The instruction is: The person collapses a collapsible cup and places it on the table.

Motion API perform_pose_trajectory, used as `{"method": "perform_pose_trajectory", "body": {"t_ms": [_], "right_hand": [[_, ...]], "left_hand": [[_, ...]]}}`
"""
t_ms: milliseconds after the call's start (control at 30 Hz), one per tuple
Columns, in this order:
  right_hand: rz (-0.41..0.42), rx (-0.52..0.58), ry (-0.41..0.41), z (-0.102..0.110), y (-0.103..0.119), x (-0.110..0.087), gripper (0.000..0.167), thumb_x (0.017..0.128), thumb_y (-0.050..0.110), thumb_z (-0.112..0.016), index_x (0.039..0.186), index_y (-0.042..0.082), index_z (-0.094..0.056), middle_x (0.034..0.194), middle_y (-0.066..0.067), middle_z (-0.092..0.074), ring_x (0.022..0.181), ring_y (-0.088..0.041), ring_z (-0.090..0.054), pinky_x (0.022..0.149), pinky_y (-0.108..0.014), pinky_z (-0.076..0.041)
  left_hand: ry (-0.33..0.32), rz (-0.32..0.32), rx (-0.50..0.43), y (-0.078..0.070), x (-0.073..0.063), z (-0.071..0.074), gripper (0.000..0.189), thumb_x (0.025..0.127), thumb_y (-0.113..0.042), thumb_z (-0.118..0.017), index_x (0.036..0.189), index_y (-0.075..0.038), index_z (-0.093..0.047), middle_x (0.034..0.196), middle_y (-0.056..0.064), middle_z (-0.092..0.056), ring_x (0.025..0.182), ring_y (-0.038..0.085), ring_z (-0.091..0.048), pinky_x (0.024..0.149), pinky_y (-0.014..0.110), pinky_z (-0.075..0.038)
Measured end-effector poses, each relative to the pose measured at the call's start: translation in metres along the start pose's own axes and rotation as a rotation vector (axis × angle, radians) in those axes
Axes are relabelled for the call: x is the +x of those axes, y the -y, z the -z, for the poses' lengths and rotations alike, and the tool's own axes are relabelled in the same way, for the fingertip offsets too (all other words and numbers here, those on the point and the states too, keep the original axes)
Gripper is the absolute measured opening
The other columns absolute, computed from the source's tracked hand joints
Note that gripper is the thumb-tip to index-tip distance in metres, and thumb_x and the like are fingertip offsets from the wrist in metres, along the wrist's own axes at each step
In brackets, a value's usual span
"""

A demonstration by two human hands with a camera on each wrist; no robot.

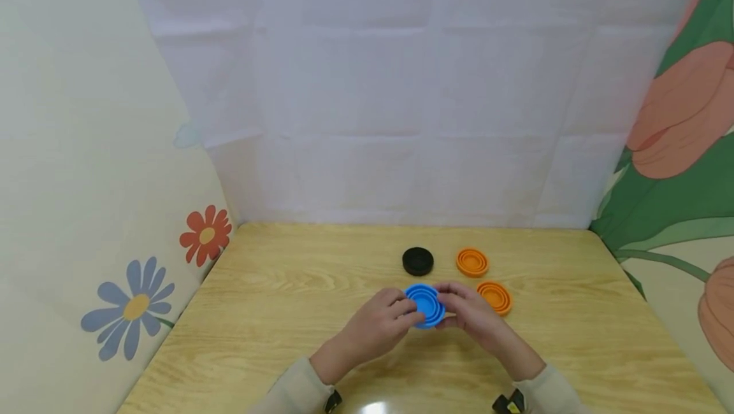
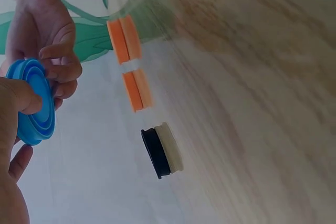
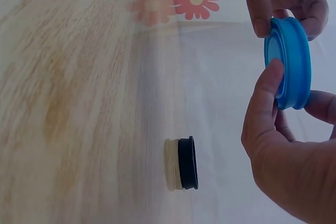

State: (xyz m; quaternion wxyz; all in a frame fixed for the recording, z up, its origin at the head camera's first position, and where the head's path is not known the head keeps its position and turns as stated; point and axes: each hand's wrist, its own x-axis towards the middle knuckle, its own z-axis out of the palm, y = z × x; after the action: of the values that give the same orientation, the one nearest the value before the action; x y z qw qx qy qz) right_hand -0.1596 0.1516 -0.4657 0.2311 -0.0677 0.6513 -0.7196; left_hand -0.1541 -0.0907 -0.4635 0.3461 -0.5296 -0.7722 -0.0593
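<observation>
Both hands hold a blue collapsible cup (image 1: 426, 306), folded flat into concentric rings, above the table. My left hand (image 1: 378, 321) grips its left rim; in the left wrist view, the thumb lies over the ringed face of the blue cup (image 2: 39, 103). On the opposite side, my right hand (image 1: 473, 315) pinches the rim between thumb and fingers. The right wrist view shows the blue cup (image 3: 294, 66) edge-on, with a fingertip against its inner face. Just beyond the right hand lies an orange folded cup (image 1: 494, 298).
Another orange folded cup (image 1: 473, 262) and a black folded cup (image 1: 418, 261) lie flat farther back on the wood-grain table (image 1: 275, 312). A white sheet (image 1: 367, 114) hangs behind the table's back edge. Flower-patterned walls stand at both sides.
</observation>
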Motion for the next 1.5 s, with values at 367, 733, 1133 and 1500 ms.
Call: {"method": "perform_pose_trajectory", "body": {"t_ms": [367,733,1133,1500], "right_hand": [[-0.002,-0.016,0.017,-0.005,0.001,0.001,0.043,0.104,0.023,-0.057,0.136,-0.005,-0.050,0.115,-0.011,-0.064,0.094,-0.020,-0.066,0.087,-0.040,-0.060],[-0.012,0.011,-0.002,-0.005,-0.002,0.007,0.041,0.102,0.019,-0.056,0.134,-0.006,-0.051,0.118,-0.014,-0.063,0.095,-0.022,-0.066,0.088,-0.042,-0.060],[-0.002,0.120,-0.087,-0.011,-0.002,0.030,0.037,0.100,0.013,-0.055,0.130,-0.008,-0.055,0.111,-0.008,-0.067,0.097,-0.021,-0.062,0.085,-0.038,-0.059],[-0.001,0.095,-0.098,-0.024,-0.006,0.056,0.041,0.100,0.013,-0.055,0.136,-0.007,-0.054,0.116,-0.009,-0.067,0.096,-0.020,-0.064,0.088,-0.039,-0.059]], "left_hand": [[0.028,-0.052,0.018,0.004,-0.012,0.003,0.014,0.104,-0.015,-0.058,0.106,-0.019,-0.071,0.107,-0.001,-0.065,0.098,0.017,-0.059,0.092,0.026,-0.053],[0.099,0.401,-0.502,0.009,-0.020,0.012,0.040,0.088,-0.007,-0.076,0.124,-0.010,-0.059,0.123,0.009,-0.053,0.106,0.021,-0.059,0.085,0.026,-0.057],[0.057,1.136,-1.317,0.018,-0.011,-0.004,0.041,0.104,-0.014,-0.057,0.139,0.005,-0.045,0.122,0.023,-0.049,0.097,0.022,-0.063,0.081,0.043,-0.062],[-0.009,1.334,-1.441,0.034,-0.022,-0.016,0.041,0.101,-0.012,-0.058,0.138,0.001,-0.047,0.117,0.018,-0.053,0.096,0.021,-0.063,0.091,0.048,-0.058]]}}
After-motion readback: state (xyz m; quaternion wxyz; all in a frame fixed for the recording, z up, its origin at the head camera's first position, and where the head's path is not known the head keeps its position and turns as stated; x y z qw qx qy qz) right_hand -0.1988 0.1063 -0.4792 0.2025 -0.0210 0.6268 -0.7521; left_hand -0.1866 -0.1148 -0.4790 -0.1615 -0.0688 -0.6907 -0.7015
